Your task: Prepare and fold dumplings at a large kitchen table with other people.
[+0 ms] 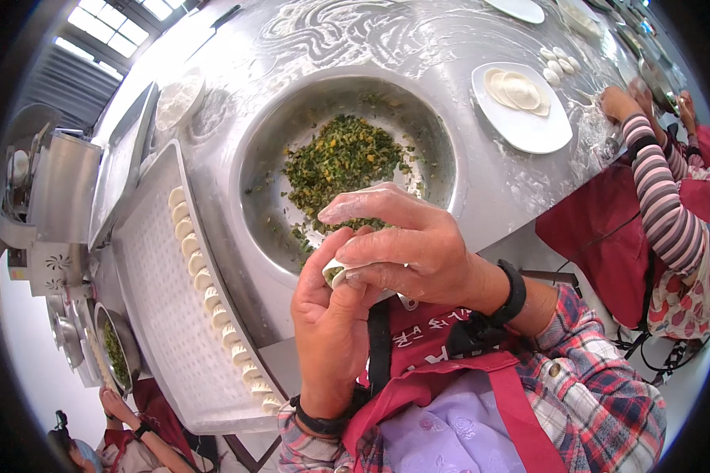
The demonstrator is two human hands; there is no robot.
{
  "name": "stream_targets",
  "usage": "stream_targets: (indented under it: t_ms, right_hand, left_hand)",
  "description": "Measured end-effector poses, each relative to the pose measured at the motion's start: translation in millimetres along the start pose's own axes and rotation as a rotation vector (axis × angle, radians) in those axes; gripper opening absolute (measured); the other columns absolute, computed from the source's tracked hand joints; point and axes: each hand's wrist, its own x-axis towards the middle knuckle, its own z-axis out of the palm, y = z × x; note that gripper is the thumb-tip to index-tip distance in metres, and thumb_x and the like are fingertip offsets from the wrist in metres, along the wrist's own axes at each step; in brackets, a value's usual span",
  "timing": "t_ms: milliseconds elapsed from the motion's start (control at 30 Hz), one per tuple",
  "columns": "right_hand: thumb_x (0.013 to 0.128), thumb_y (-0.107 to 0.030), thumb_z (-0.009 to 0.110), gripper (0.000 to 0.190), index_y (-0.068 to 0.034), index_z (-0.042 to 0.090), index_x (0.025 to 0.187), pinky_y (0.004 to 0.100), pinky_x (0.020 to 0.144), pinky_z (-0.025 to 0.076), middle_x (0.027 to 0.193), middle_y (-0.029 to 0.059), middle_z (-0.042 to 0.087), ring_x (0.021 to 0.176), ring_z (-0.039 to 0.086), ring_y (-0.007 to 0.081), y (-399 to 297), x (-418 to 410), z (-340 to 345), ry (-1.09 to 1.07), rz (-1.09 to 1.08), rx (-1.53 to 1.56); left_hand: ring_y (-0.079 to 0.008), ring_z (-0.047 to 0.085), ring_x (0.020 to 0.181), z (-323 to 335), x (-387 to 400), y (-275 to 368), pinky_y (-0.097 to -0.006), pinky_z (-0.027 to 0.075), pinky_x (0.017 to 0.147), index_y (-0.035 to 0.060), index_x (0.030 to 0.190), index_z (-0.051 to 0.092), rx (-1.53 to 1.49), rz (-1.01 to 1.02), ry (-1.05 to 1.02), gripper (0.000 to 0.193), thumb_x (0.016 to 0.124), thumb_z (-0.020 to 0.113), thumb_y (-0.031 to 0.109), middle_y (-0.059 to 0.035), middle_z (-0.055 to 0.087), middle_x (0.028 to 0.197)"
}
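Note:
Between my two hands is a partly folded dumpling (pixel 335 273), with green filling showing at its open side. My left hand (pixel 330 313) holds it from below with thumb and fingers. From above, my right hand (pixel 411 245) pinches the wrapper's edge; its fingers are dusted with flour. Both hands are over the near rim of a large steel bowl (pixel 254 236). In the bowl lies a heap of chopped green and yellow filling (pixel 343 159). My fingers hide part of the dumpling and of the bowl's near side.
Left of the bowl, a perforated metal tray (pixel 154 307) holds a row of pleated dumplings (pixel 203 279). A white plate with round wrappers (pixel 518 94) stands at the right, near dough pieces (pixel 559 65). A bowl of flour (pixel 177 103) is far left. Other people work at both sides.

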Motion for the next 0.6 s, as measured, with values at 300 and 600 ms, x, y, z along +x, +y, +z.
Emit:
stream_targets:
  t_ms: [300, 600]
  right_hand:
    - [0.068, -0.008, 0.063, 0.007, -0.005, 0.058, 0.073, 0.0380, 0.077, 0.043, 0.104, 0.0112, 0.057, 0.092, 0.055, 0.0277, 1, 2, -3, -0.086, -0.021, 0.012]
    - [0.063, 0.000, 0.065, 0.014, -0.005, 0.059, 0.074, 0.0364, 0.080, 0.044, 0.108, 0.0113, 0.055, 0.095, 0.055, 0.0281, -2, 4, -2, -0.081, 0.123, 0.174]
  left_hand:
    - [-0.0174, 0.052, 0.102, 3, -1, -1, -0.0282, 0.044, 0.085, -0.0064, 0.123, 0.040, 0.805, 0.313, 0.003, 0.041, 0.084, 0.052, -0.001, -0.0141, 0.050, 0.117]
    - [-0.0184, 0.049, 0.108, 4, 0, 5, -0.0268, 0.041, 0.087, -0.0059, 0.127, 0.034, 0.747, 0.299, 0.005, 0.049, 0.081, 0.049, -0.008, -0.0161, 0.047, 0.123]
